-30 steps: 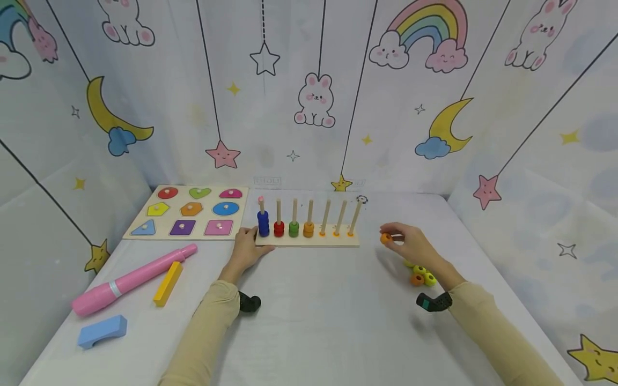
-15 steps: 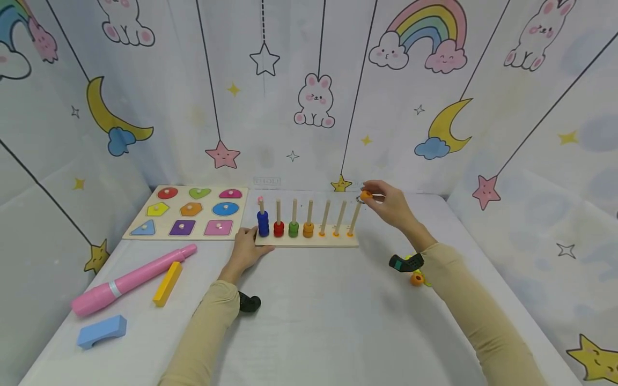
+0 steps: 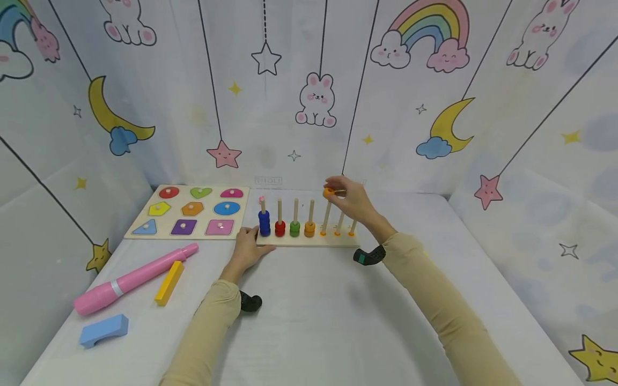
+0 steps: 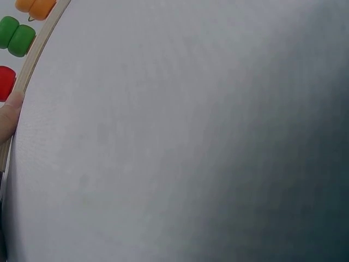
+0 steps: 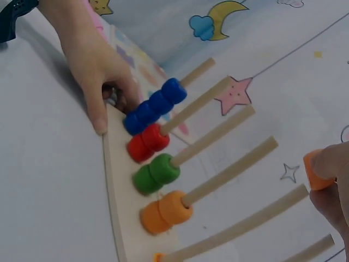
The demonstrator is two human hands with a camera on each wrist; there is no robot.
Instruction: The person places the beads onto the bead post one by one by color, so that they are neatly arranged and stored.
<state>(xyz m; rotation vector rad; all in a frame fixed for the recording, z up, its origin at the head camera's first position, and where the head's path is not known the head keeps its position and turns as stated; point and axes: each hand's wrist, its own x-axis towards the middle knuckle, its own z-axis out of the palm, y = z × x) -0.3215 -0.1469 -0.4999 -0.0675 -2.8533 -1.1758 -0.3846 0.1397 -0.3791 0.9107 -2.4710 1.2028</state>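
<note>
A wooden stacking-peg board [image 3: 309,243] stands at the back middle of the table. My left hand [image 3: 245,253] grips its left end, thumb along the front edge. My right hand [image 3: 356,201] pinches an orange bead [image 3: 329,193] at the top of the fifth peg from the left. In the right wrist view, that orange bead [image 5: 314,170] is right by the tip of the bare fifth peg [image 5: 245,224]. Several blue beads [image 5: 155,106] fill the first peg. Two red beads [image 5: 148,143], two green beads [image 5: 156,173] and two orange beads [image 5: 166,212] sit on the following pegs.
Left of the board lies a shape puzzle [image 3: 187,209]. A pink tube-like toy [image 3: 140,276], a yellow bar block [image 3: 169,283] and a blue arched block [image 3: 103,331] lie nearer on the left. Behind the table hangs a patterned cloth [image 3: 270,118]. The right sleeve covers the loose beads' spot.
My right hand has carried the orange bead up and leftward from the right of the board to the fifth peg's tip. My left hand has stayed at the board's end.
</note>
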